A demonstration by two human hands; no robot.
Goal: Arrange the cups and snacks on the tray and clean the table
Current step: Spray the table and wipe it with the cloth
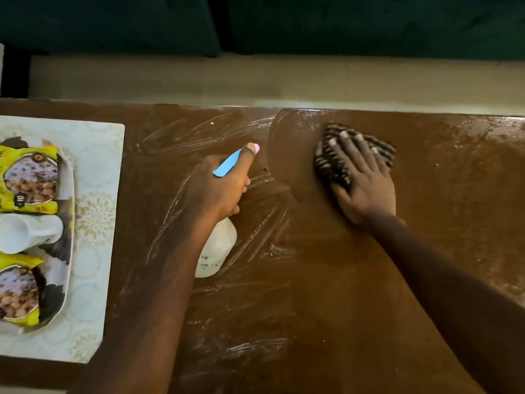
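Note:
My left hand point(220, 186) grips a white spray bottle point(217, 248) with a blue trigger, held over the middle of the brown table point(312, 294). My right hand point(362, 177) presses flat, fingers spread, on a black-and-white striped cloth point(332, 166) near the table's far edge. Wet smears streak the wood around and below the bottle. At the far left a patterned tray point(66, 251) holds two yellow snack packets point(29, 177) point(18, 291) with a white cup point(31, 231) lying between them.
The tray sits on a pale floral placemat point(93, 211) at the table's left end. Beyond the table's far edge lie a light floor point(255, 81) and a dark green sofa point(341, 21).

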